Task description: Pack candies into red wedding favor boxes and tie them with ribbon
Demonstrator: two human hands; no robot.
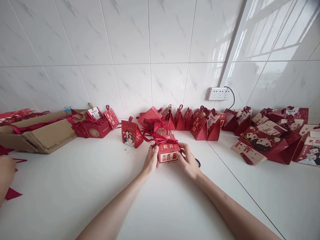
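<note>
the red gift box (170, 157) sits at the middle of the frame, its white panel and gold-edged lettering facing the lower edge, with a dark red bow (165, 141) on its top. the left hand (150, 156) is pressed to the box's left side and the right hand (188, 160) to its right; the two hands are apart from each other, with the box clasped between them. a dark round object (198, 162) shows just past the right hand, which hides most of it.

right behind the box, a tied red box (161, 128) crowds in close, partly covered by the bow. left of it, nearer the centre, a peaked box with a cartoon couple (131, 136) stands on the white table (100, 190) near the left hand. more peaked red boxes (180, 119) line the foot of the tiled wall (132, 40), running right of centre.

at the right of the frame, a heap of boxes (271, 140) leans and overlaps. at the left, an open cardboard tray (62, 140) has red ribbon trailing across it. another person's hand (5, 176) enters at the left edge, blurred, beside red ribbon ends (13, 194); what it holds i cannot tell. a white power strip (219, 94) is at upper right of centre.
</note>
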